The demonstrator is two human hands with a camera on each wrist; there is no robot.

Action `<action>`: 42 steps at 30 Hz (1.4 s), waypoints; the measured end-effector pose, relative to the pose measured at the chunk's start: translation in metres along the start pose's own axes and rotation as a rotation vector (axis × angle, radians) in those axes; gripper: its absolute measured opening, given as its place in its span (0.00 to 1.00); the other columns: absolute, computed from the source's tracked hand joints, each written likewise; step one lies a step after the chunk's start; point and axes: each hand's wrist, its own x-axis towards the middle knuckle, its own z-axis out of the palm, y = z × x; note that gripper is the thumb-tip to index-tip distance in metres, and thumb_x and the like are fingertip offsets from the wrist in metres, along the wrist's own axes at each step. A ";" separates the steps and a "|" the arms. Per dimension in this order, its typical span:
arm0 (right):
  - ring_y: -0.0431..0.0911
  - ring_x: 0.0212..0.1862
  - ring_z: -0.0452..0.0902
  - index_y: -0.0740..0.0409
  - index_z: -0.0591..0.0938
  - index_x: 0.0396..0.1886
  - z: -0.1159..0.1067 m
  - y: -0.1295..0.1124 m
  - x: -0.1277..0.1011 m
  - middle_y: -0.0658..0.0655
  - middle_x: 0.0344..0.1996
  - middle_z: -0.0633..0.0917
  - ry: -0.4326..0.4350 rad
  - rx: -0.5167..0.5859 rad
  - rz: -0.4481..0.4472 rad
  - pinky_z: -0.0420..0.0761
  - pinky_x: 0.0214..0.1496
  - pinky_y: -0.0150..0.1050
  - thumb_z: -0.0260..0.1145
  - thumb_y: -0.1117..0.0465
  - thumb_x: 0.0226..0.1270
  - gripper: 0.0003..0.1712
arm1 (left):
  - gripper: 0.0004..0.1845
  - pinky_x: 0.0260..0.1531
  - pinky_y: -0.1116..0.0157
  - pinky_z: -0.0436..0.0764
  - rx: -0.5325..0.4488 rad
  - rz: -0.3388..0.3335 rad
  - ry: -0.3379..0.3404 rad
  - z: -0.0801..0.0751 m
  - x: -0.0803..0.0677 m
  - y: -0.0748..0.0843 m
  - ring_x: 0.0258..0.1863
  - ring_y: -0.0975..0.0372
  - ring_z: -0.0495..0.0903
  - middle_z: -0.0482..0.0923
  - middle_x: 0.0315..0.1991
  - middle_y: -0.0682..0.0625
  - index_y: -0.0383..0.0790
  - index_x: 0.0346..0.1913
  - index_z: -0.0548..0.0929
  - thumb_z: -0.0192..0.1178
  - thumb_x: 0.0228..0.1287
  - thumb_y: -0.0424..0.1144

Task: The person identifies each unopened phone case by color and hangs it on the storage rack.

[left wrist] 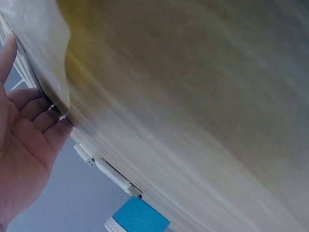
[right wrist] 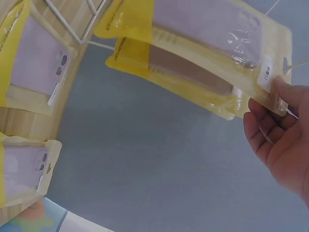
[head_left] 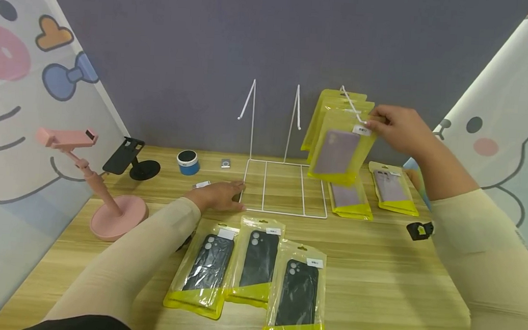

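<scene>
A wooden table [head_left: 376, 275] stands against a grey wall, cartoon curtains at both sides. The left wrist view is mostly blur. The left hand [head_left: 218, 195] lies flat, fingers relaxed, at the white wire rack [head_left: 285, 187]. The right hand [head_left: 397, 127] pinches a packaged lilac phone case [head_left: 338, 152] hanging on the rack's hook.

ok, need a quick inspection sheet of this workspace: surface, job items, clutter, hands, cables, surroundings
Surface: light wooden table.
Job's things: white wire display rack; yellow-edged clear pouch with lilac phone case at its right hook, more pouches behind.
Clutter: three black-case pouches in front; two lilac-case pouches lying flat; pink phone stand; black stand; blue round speaker.
Grippers: right hand pinches the pouch top; left hand rests flat by the rack base.
Cables: nothing seen.
Surroundings: grey back wall, cartoon-print side panels.
</scene>
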 end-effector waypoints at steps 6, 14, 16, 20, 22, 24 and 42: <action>0.54 0.37 0.69 0.59 0.78 0.52 0.001 0.008 0.013 0.61 0.38 0.79 -0.003 0.010 0.046 0.67 0.36 0.48 0.49 0.44 0.78 0.24 | 0.47 0.76 0.51 0.52 0.010 0.001 -0.004 0.000 0.002 -0.001 0.78 0.51 0.45 0.40 0.80 0.48 0.44 0.79 0.47 0.50 0.68 0.66; 0.61 0.46 0.70 0.65 0.72 0.58 0.003 0.018 0.012 0.68 0.46 0.76 -0.035 0.034 0.128 0.70 0.44 0.58 0.50 0.38 0.75 0.34 | 0.47 0.76 0.51 0.52 0.009 0.003 -0.008 -0.001 0.002 0.000 0.78 0.51 0.45 0.40 0.80 0.48 0.44 0.79 0.47 0.50 0.68 0.67; 0.64 0.51 0.70 0.66 0.70 0.60 0.006 0.022 0.008 0.70 0.51 0.76 -0.054 0.051 0.157 0.71 0.49 0.62 0.50 0.35 0.73 0.38 | 0.47 0.76 0.51 0.52 0.004 0.000 -0.011 -0.002 0.001 0.001 0.78 0.50 0.45 0.40 0.80 0.48 0.44 0.79 0.47 0.50 0.68 0.67; 0.65 0.58 0.69 0.65 0.69 0.62 0.017 0.033 -0.005 0.69 0.56 0.75 -0.088 0.094 0.181 0.70 0.55 0.65 0.51 0.33 0.72 0.40 | 0.47 0.75 0.50 0.52 -0.002 -0.002 -0.013 -0.001 0.000 0.000 0.78 0.50 0.45 0.40 0.80 0.47 0.44 0.79 0.47 0.51 0.68 0.66; 0.64 0.58 0.70 0.64 0.69 0.64 0.025 0.039 -0.013 0.68 0.56 0.75 -0.103 0.121 0.186 0.70 0.56 0.65 0.51 0.34 0.72 0.40 | 0.47 0.75 0.50 0.52 0.001 0.001 -0.009 -0.001 0.000 0.000 0.78 0.49 0.45 0.40 0.80 0.47 0.44 0.79 0.47 0.51 0.68 0.66; 0.64 0.59 0.69 0.65 0.67 0.66 0.034 0.047 -0.021 0.69 0.57 0.74 -0.129 0.141 0.195 0.70 0.57 0.65 0.51 0.34 0.72 0.41 | 0.47 0.75 0.50 0.52 0.005 0.005 -0.005 0.000 0.001 -0.001 0.78 0.49 0.45 0.40 0.80 0.46 0.44 0.79 0.47 0.51 0.68 0.66; 0.71 0.65 0.65 0.71 0.75 0.62 0.173 0.089 -0.071 0.74 0.63 0.74 -0.346 0.145 0.005 0.65 0.66 0.66 0.60 0.55 0.74 0.26 | 0.46 0.75 0.49 0.52 0.015 0.031 -0.001 0.000 0.002 -0.007 0.78 0.48 0.46 0.41 0.80 0.44 0.40 0.79 0.48 0.50 0.70 0.64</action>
